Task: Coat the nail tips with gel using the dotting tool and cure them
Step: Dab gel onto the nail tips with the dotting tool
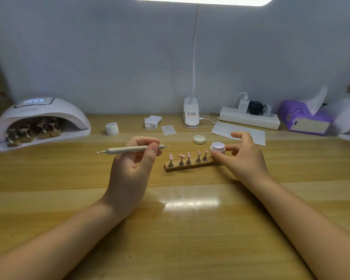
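Head view gives me the whole job at once: my left hand (133, 158) pinches the dotting tool (132, 149) between thumb and fingers near its right end, while my right hand (240, 156) curls loosely round the open gel pot (218, 148), thumb and fingertips at its sides, steadying it on the surface (190, 229). The tool's long axis runs almost level, left to right across my view, one metal tip poking out just past the left hand's fingers toward the pot, the other well out to the far side. I judge this to be the loading step (no gel shows on either tip that I can make out). Between the two hands, just below the pot, sits the wooden holder (188, 166) carrying five pink nail tips (188, 156) on little stands, its long axis also left to right, rising slightly toward the right hand. Next, I reckon, the near tip must swing down into the pot, which calls for tilting the tool steeply. Beyond the right hand lies the pot's lid (199, 139); far out past the left hand the curing lamp (40, 122) is lit, with other holders inside.
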The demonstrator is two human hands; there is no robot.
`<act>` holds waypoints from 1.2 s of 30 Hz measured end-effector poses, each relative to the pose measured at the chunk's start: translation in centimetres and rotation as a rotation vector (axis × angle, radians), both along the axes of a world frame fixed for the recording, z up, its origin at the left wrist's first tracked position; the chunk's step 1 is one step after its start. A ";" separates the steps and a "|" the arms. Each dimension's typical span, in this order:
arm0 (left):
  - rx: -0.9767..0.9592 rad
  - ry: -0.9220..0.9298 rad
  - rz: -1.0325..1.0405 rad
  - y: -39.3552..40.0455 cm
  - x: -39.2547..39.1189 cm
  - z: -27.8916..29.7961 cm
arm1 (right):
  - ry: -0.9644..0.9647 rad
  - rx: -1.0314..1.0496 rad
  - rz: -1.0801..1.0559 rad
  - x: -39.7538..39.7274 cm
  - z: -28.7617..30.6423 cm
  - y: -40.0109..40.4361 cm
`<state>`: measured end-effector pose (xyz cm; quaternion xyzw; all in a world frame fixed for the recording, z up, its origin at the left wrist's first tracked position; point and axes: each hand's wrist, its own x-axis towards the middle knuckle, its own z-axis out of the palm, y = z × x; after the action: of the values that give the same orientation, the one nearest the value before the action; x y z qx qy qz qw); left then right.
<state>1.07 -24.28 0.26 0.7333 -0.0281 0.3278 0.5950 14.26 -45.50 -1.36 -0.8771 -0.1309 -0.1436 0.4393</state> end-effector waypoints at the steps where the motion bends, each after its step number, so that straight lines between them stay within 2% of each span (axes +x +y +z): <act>1: 0.001 0.003 -0.004 0.0 0.0 -0.1 | 0.007 -0.003 -0.009 0.1 -0.1 0.0; 12: -0.019 0.021 -0.017 0.0 0.1 -0.6 | 0.100 -0.126 -0.046 0.1 -0.3 0.0; 14: -0.014 0.020 -0.015 0.0 0.1 -0.6 | 0.037 -0.162 -0.062 -0.3 0.0 0.2; 17: -0.011 0.020 -0.015 0.0 0.2 -0.7 | -0.229 -0.177 -0.083 -1.3 0.7 0.6; 19: -0.013 0.023 -0.016 0.0 0.2 -0.7 | -0.318 -0.187 -0.016 -2.1 1.2 1.0; 23: -0.013 0.031 -0.011 -0.1 0.1 -0.8 | -0.245 -0.283 0.103 -3.3 0.7 2.1; 36: -0.045 0.066 0.006 0.3 0.3 -1.0 | -0.218 -0.483 0.033 -3.1 0.0 2.9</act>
<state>1.41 -24.02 -0.76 0.7304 0.0012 0.3057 0.6108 11.19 -42.60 -1.41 -0.9336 -0.2224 -0.1946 0.2027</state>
